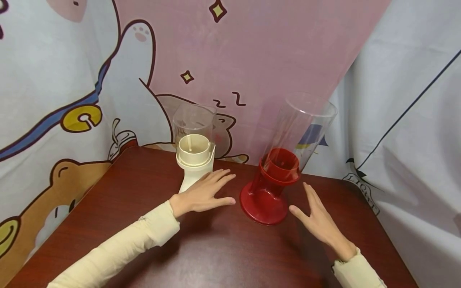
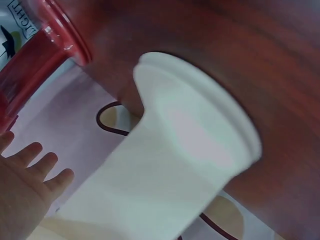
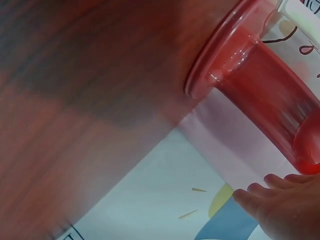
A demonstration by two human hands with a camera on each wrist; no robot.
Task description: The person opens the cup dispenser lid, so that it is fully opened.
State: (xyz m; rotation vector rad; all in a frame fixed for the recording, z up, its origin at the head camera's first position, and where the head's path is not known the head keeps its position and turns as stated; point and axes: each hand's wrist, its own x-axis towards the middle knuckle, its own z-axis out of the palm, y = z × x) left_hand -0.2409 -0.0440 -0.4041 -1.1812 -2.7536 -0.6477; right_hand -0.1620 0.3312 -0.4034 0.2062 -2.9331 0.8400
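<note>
Toward the back of the table stands a red holder (image 1: 264,202) with a round base, its clear tube (image 1: 306,124) leaning to the right. Left of it is a cream-white holder (image 1: 194,154) topped by a shorter clear cup (image 1: 194,118). My left hand (image 1: 203,192), fingers spread and straight, hovers in front of the white holder and hides its lower part in the head view. My right hand (image 1: 318,220) is held to the right of the red holder, fingers extended. Neither hand grips anything. In the left wrist view the white holder's base (image 2: 200,115) shows whole.
The dark red-brown table (image 1: 230,256) fills the lower view. A cartoon-printed cloth (image 1: 270,52) hangs behind it, and white cloth (image 1: 407,100) hangs along the right side. A thin dark cord or line (image 1: 410,104) runs diagonally across the right cloth.
</note>
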